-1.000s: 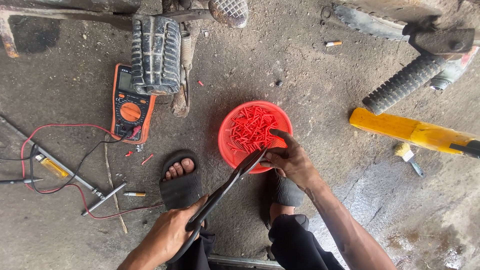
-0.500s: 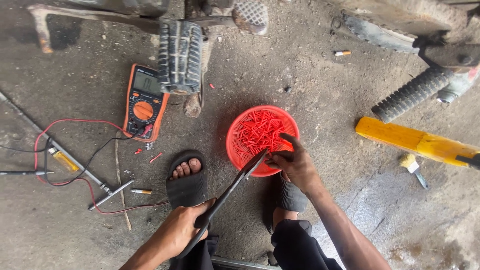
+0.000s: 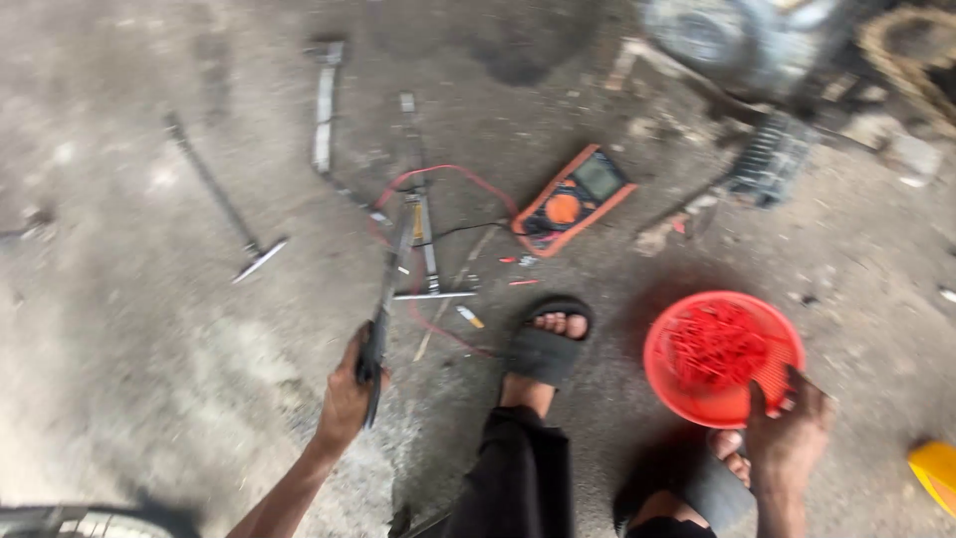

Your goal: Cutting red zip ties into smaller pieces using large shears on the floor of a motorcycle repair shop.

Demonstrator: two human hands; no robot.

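Your left hand [image 3: 347, 403] is gripping the long dark metal strip [image 3: 383, 319], fingers wrapped tight; your right hand [image 3: 787, 438] is pinching the red bowl [image 3: 722, 357]'s near rim. Its red pieces could spill if it's tipping.

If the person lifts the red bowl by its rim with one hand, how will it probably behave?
The red bowl looks like thin plastic, so it is probably light and may flex at the rim where the right hand touches it. The loose red pieces heaped inside would likely slide and spill if it tilts.
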